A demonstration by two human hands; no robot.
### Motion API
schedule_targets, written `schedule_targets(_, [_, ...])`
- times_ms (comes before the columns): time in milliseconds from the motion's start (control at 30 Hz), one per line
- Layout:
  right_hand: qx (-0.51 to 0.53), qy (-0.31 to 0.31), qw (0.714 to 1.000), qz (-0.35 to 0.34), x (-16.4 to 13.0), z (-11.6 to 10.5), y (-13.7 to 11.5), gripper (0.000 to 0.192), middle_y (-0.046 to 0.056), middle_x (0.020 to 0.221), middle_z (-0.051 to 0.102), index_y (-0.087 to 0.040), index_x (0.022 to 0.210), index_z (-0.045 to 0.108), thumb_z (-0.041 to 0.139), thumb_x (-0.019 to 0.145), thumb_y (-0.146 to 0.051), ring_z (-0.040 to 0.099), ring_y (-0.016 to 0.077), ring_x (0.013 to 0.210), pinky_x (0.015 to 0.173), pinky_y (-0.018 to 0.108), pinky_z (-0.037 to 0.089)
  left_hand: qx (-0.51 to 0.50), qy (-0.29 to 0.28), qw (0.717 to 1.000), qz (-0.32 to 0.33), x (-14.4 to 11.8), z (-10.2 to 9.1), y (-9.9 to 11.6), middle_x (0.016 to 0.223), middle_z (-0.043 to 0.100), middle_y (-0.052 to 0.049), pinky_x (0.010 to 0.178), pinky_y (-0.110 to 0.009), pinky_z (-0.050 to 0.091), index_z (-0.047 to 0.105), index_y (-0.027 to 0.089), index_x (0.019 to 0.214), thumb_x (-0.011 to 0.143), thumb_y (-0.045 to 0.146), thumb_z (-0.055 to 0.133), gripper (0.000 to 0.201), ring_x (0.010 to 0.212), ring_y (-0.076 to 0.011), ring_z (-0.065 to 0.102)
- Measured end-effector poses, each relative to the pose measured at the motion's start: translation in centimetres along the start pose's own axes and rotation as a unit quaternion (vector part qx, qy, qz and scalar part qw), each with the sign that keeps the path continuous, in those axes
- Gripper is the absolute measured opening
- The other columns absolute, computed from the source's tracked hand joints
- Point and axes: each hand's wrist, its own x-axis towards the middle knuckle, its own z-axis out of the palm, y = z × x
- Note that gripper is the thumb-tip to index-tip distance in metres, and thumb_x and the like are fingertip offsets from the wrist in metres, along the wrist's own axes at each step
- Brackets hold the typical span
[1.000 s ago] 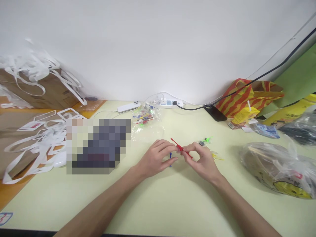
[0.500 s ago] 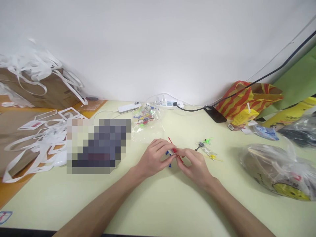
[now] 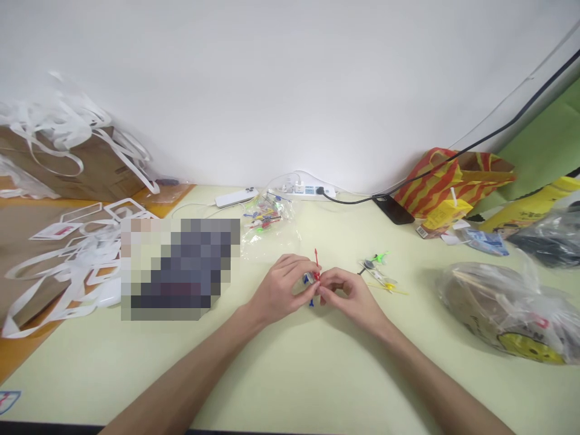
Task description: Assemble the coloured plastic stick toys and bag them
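The right hand (image 3: 348, 294) slides in toward the left hand (image 3: 283, 289) until the fingertips meet. The red stick (image 3: 316, 264), slanted across both hands a second ago, now stands nearly upright, its arrow tip poking up above the pinch. The loose green and yellow pieces (image 3: 378, 272) lie clear of the right hand now.

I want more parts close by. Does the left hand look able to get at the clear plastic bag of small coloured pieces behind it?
Probably yes: the clear plastic bag of coloured pieces lies just beyond the left hand on bare table, though that hand is pinching a small red-and-blue plastic piece.
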Motion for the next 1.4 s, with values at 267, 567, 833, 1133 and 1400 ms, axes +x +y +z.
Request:
schedule_targets(267, [0.06,-0.022,0.998,0.027,0.1,-0.3,0.6,0.028,0.003,0.08,0.07,-0.018,0.091,0.066,0.07,0.09,-0.045,0.059,0.0129,0.067,0.061,0.025,0.045,0.015,0.008,1.0,-0.009,0.0,0.1,0.0,0.102,0.074,-0.004,0.098,-0.04,0.049,0.06,0.021,0.111,0.091,0.021,0.067,0.021,0.096,-0.0182,0.069])
schedule_targets(567, [0.107,-0.055,0.991,0.055,0.2,-0.3,0.3,0.036,0.001,0.074,0.067,-0.017,0.083,0.064,0.07,0.088,-0.053,0.058,0.0114,0.06,0.058,0.025,0.047,0.016,-0.004,1.0,-0.001,0.1,0.2,0.0,0.098,0.074,-0.003,0.1,-0.042,0.048,0.059,0.022,0.107,0.089,0.016,0.062,0.019,0.096,-0.0182,0.069])
schedule_targets(833, [0.093,-0.081,0.99,0.068,0.1,-0.2,0.5,0.033,0.002,0.073,0.067,-0.017,0.082,0.067,0.072,0.086,-0.05,0.057,0.012,0.058,0.057,0.026,0.047,-0.001,0.002,1.0,0.027,0.0,0.4,0.3,0.084,0.074,0.004,0.106,-0.044,0.052,0.06,0.023,0.097,0.085,0.012,0.058,0.016,0.07,-0.012,0.069])
schedule_targets(1133, [0.098,-0.108,0.986,0.078,0.0,-0.1,-0.2,0.023,-0.003,0.059,0.055,-0.018,0.068,0.056,0.07,0.082,-0.03,0.047,0.0104,0.056,0.054,0.023,0.037,-0.011,0.015,0.998,0.062,0.1,0.6,0.7,0.075,0.071,0.005,0.101,-0.043,0.058,0.058,0.022,0.094,0.08,0.006,0.055,0.022,0.057,-0.0091,0.061])
schedule_targets(1400, [0.065,-0.128,0.987,0.07,-0.2,-0.7,-0.6,0.014,-0.004,0.06,0.057,-0.019,0.066,0.055,0.065,0.075,-0.021,0.047,0.0101,0.056,0.054,0.022,0.038,-0.031,0.006,0.996,0.085,0.0,0.5,0.5,0.072,0.07,0.007,0.097,-0.042,0.061,0.06,0.023,0.097,0.078,0.004,0.057,0.026,0.053,-0.009,0.062])
